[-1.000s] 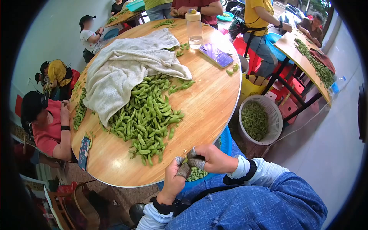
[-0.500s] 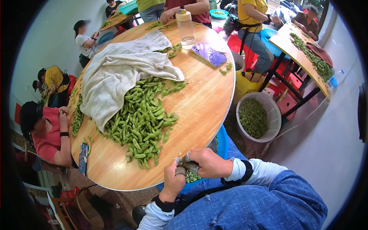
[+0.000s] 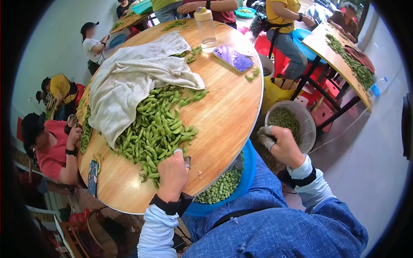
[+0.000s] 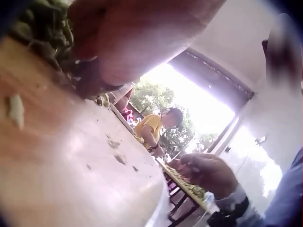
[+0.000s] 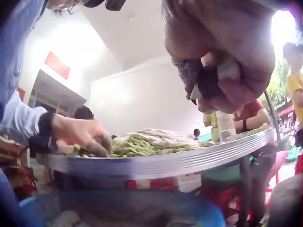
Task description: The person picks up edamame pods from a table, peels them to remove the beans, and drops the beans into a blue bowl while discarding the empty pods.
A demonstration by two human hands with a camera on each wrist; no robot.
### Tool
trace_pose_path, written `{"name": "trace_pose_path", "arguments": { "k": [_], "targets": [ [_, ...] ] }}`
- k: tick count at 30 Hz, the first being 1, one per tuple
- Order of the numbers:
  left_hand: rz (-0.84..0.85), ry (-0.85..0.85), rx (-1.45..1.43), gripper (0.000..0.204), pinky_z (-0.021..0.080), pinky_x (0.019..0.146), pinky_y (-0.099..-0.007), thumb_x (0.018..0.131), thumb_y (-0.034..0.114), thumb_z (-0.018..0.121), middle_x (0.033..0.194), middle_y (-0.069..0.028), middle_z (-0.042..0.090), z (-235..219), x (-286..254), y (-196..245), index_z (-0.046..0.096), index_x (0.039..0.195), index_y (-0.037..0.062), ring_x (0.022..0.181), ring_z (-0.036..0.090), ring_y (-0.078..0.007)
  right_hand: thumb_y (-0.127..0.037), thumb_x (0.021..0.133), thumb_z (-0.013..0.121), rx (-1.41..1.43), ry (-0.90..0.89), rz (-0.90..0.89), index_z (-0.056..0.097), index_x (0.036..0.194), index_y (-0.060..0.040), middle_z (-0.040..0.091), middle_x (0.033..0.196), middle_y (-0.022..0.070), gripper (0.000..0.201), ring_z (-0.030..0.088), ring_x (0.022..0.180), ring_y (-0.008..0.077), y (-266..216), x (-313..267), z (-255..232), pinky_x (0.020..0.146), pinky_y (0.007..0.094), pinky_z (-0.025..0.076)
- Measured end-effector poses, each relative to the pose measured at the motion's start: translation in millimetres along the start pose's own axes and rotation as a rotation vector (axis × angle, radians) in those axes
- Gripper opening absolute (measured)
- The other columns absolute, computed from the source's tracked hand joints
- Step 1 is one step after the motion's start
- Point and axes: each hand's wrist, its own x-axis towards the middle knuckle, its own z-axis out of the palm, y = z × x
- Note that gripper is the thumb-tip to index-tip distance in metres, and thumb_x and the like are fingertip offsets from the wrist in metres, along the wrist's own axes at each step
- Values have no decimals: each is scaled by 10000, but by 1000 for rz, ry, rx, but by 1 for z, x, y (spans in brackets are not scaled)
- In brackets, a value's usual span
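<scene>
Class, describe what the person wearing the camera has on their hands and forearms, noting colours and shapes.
Wrinkled pale blue sleeves cover both forearms, with darker blue patterned fabric above the right one. Broad black bands circle the wrists. The left hand and right hand have greyish wraps on some fingers.

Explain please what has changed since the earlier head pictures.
The left hand and right hand have parted from over the blue basin: the left went forward to the near edge of the pod heap, the right outward, toward the white basket. They no longer hold a pod between them. Cloth, bottle and purple phone stayed put.
</scene>
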Motion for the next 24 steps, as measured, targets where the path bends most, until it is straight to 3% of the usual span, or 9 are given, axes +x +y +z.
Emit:
{"name": "trace_pose_path", "arguments": {
  "k": [3, 5, 7, 11, 12, 14, 17, 20, 24],
  "targets": [
    [116, 29, 63, 91, 441, 482, -413, 728, 105, 540, 557, -152, 557, 12, 5, -4, 499, 699, 28, 523, 575, -323, -49, 781, 562, 180, -164, 45, 594, 902, 47, 621, 756, 155, 157, 595, 702, 162, -4, -4, 21, 632, 279, 464],
    [128, 19, 35, 76, 439, 480, -407, 709, 96, 546, 561, -145, 558, 10, 0, -4, 509, 713, 30, 528, 574, -315, -67, 785, 568, 389, -288, 127, 590, 919, 39, 627, 778, 130, 172, 589, 727, 147, -8, -7, 44, 649, 271, 467],
    [122, 35, 0, 75, 434, 477, -403, 700, 94, 551, 562, -138, 556, 6, -10, -1, 521, 725, 30, 531, 571, -308, -81, 791, 571, 458, -361, 95, 572, 960, 50, 627, 832, 106, 214, 583, 767, 149, -13, -7, 67, 687, 269, 465],
    [140, 181, -135, 157, 408, 468, -400, 696, 105, 562, 563, -122, 544, 1, -41, 13, 572, 831, 25, 537, 552, -299, -125, 835, 535, 929, -574, 468, 532, 1061, 32, 591, 813, 30, 275, 503, 641, 62, -33, -7, 96, 554, 185, 404],
    [163, 203, -143, 176, 405, 466, -397, 694, 99, 563, 566, -123, 544, -3, -47, 17, 575, 854, 25, 540, 552, -300, -140, 843, 542, 968, -606, 519, 526, 1077, 14, 585, 859, 8, 281, 487, 655, 37, -34, -5, 102, 536, 173, 378],
    [149, 212, -303, 217, 405, 475, -359, 703, 83, 584, 543, -110, 520, 2, -57, 21, 567, 908, 15, 513, 539, -278, -142, 843, 538, 1030, -645, 525, 548, 1025, 4, 573, 781, -4, 233, 466, 608, 35, -38, -2, 107, 516, 170, 365],
    [-154, 15, -723, 260, 426, 519, -310, 716, 93, 618, 574, -105, 530, -9, -62, 21, 549, 945, -11, 530, 545, -231, -149, 843, 543, 994, -715, 453, 569, 964, -12, 574, 747, -5, 185, 462, 586, 39, -37, 1, 104, 507, 169, 361],
    [-64, -134, -1055, 290, 438, 606, -264, 758, 109, 616, 690, -85, 571, -4, -58, 9, 525, 997, -29, 636, 550, -147, -158, 841, 552, 972, -766, 372, 579, 937, -23, 583, 758, -1, 168, 472, 596, 40, -38, 1, 100, 511, 168, 362],
    [-108, -442, -1379, 237, 427, 687, -239, 824, 96, 553, 844, -41, 583, -9, -59, 9, 516, 1024, -24, 775, 518, -91, -143, 838, 558, 979, -799, 290, 577, 936, -13, 589, 769, 8, 163, 508, 645, 57, -39, 1, 95, 557, 190, 400]
  ]
}}
